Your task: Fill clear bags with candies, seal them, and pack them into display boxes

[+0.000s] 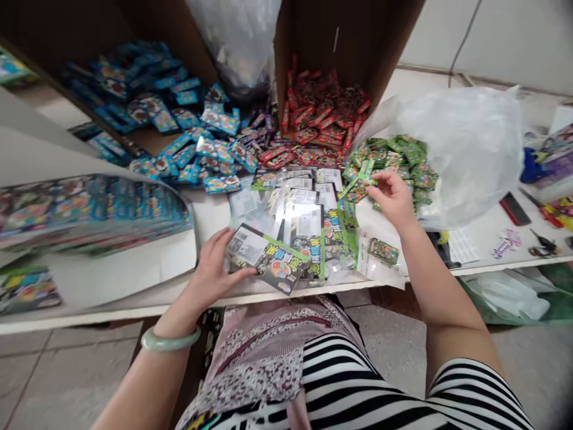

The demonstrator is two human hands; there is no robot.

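My left hand (215, 266) grips a clear printed bag (264, 258) with a green and black header, at the front edge of the white table (134, 280). My right hand (390, 196) is raised over the table, its fingers pinched on a small green packet (366, 174) taken from the pile of green packets (394, 161). Several more clear printed bags (304, 209) lie fanned out between my hands. One small green packet (384, 251) lies inside a clear bag near my right wrist.
Blue packets (179, 125) and red packets (322, 119) spill from brown cardboard boxes at the back. A large clear plastic sack (470, 149) sits at the right. Stacked filled bags (89, 209) lie at the left. Scissors (544, 242) and a red tool (514, 209) lie far right.
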